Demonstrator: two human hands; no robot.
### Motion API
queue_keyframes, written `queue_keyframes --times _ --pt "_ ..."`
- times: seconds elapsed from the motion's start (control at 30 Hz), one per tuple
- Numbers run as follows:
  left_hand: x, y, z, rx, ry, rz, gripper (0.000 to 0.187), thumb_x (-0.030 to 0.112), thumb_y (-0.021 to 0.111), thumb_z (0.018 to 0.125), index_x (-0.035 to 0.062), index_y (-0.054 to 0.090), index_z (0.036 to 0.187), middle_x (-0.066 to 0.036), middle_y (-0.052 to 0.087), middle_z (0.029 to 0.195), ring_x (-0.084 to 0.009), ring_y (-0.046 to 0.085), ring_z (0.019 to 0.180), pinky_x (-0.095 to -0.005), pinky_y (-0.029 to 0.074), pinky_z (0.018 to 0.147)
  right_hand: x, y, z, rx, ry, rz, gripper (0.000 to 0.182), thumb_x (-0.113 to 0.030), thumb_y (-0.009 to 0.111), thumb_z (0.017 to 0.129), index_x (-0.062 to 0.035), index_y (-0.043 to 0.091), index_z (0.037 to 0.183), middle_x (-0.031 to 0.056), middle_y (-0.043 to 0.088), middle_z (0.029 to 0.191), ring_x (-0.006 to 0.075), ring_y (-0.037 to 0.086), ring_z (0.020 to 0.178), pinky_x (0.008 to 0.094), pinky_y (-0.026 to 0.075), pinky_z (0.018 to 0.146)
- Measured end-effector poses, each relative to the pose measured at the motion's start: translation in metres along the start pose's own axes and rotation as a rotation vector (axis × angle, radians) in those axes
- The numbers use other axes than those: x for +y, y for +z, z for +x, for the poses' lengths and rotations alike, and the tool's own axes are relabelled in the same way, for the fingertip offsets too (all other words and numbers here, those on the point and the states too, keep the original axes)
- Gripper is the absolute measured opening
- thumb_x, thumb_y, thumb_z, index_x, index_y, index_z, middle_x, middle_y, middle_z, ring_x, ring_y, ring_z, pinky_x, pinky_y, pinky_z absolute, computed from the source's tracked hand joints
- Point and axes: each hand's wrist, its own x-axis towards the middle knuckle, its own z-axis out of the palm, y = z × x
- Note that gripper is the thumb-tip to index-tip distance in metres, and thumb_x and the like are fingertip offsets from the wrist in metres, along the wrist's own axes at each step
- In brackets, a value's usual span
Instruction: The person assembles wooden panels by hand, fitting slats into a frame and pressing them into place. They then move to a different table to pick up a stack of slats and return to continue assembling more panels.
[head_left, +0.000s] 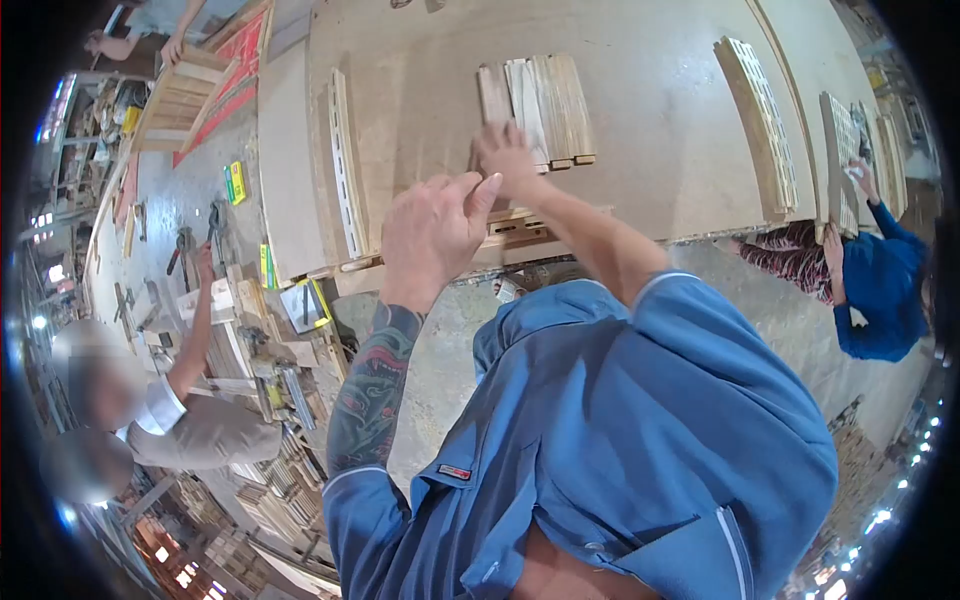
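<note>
My right hand (508, 160) rests with its fingers apart on the near left end of a row of wooden slats (565, 105) on the worktable (650, 120). One slat is paler than those beside it. Nearer the camera is my left hand (432, 235), at the end of a tattooed forearm. Its fingers are curled in and its thumb points right; whether it holds anything is hidden. Beyond my hands, at the table's near edge, lies a slotted wooden piece (520, 230), partly covered by my right forearm.
A long slotted strip (345, 170) lies left on the table, and a stack of slotted strips (765, 120) lies right. One co-worker (190, 420) reaches over tools at the left; another, in blue (885, 285), handles strips at the far right. A slatted frame (180, 105) is upper left.
</note>
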Motion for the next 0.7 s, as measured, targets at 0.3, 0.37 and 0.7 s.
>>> queue_keyframes --times 0.3,0.37,0.7 --pt "-0.003 -0.004 -0.002 -0.062 -0.051 -0.034 0.048 0.052 0.047 0.098 0.0136 0.074 0.107 -0.019 0.071 0.094 -0.0390 0.067 0.090 -0.0463 0.052 0.076 -0.021 -0.025 -0.023 -0.287 0.235 0.127 0.036 -0.022 0.059 0.089 -0.0107 0.058 0.123 0.0172 0.063 0.117 0.0388 0.060 0.109 0.0494 0.047 0.092" --pt "-0.003 -0.006 -0.002 -0.069 -0.053 -0.032 0.050 0.054 0.046 0.098 0.0138 0.074 0.107 -0.019 0.071 0.093 -0.0392 0.067 0.090 -0.0464 0.053 0.076 0.018 -0.009 -0.013 -0.333 0.137 0.480 0.031 -0.027 0.062 0.088 -0.0044 0.064 0.111 0.0146 0.067 0.093 0.0327 0.067 0.091 0.0417 0.052 0.082" --pt "-0.010 0.000 -0.002 -0.006 -0.032 -0.064 0.059 0.058 0.037 0.101 0.0115 0.074 0.109 -0.019 0.071 0.091 -0.0398 0.068 0.090 -0.0486 0.053 0.079 0.025 -0.101 -0.102 -0.157 0.064 1.241 0.031 -0.022 0.072 0.091 0.0003 0.068 0.112 0.0100 0.073 0.102 0.0172 0.068 0.093 0.0334 0.053 0.078"
